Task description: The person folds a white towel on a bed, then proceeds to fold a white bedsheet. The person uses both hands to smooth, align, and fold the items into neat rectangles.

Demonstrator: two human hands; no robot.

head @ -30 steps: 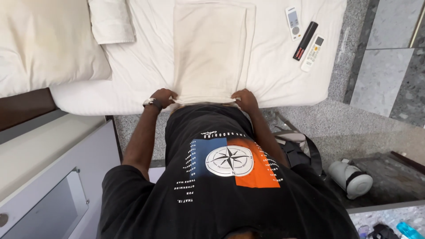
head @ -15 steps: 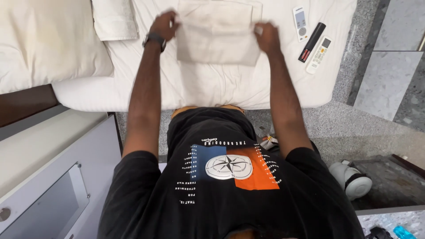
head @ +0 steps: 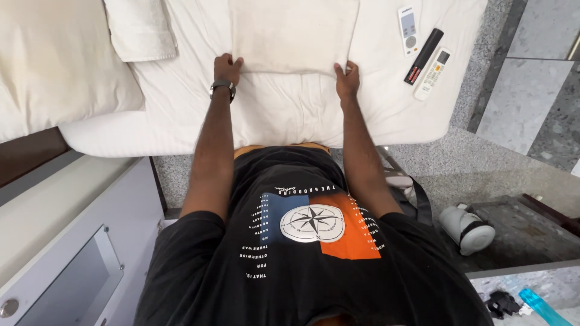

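A folded cream cloth lies flat on the white bed sheet in front of me. My left hand, with a dark watch on the wrist, grips the cloth's near left corner. My right hand grips its near right corner. Both arms reach out straight over the edge of the bed.
A large pillow and a smaller folded cloth lie at the left. Three remote controls rest on the sheet at the right. A white cabinet stands at the lower left, with a bag and a white jug on the grey stone floor.
The cloth was folded over away from me, from the bed's near edge. My hands then came back a little and now hold the fold's near corners down on the sheet.
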